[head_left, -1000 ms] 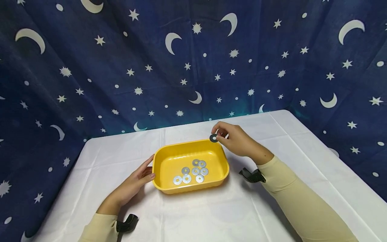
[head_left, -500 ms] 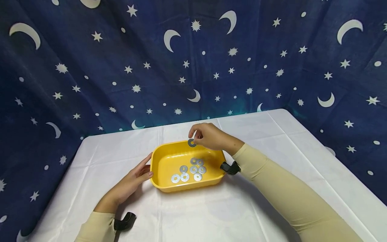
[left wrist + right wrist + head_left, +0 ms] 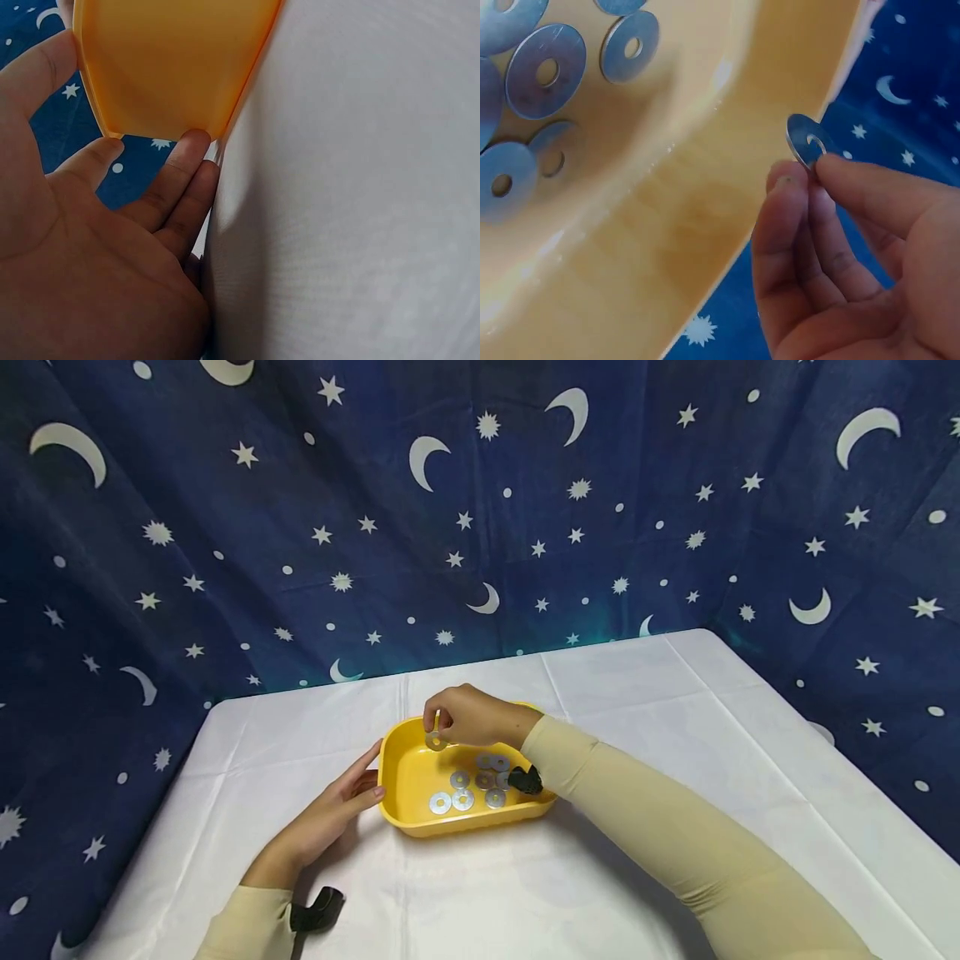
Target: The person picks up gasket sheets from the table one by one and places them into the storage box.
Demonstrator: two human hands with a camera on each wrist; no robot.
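A yellow plastic tray (image 3: 401, 785) stands on the table with several flat metal washers (image 3: 462, 800) lying on its floor. Between thumb and fingertips, my right hand (image 3: 480, 717) pinches one more washer (image 3: 804, 138), holding it raised and tilted over the far left part of the tray. My left hand (image 3: 326, 814) rests at the tray's left end, thumb on the rim. In the left wrist view its fairly straight fingers (image 3: 187, 154) touch the yellow end wall. The right forearm and wrist strap hide the tray's right end and some washers.
A white cloth (image 3: 465, 902) covers the table. Behind and beside it hangs a dark blue curtain (image 3: 480, 527) with moons and stars. Black wrist straps (image 3: 318, 910) sit on both forearms, the right one above the tray.
My right hand has carried the pinched washer leftward, from the tray's far right corner to above its left part, and lower. The left hand keeps its place on the tray.
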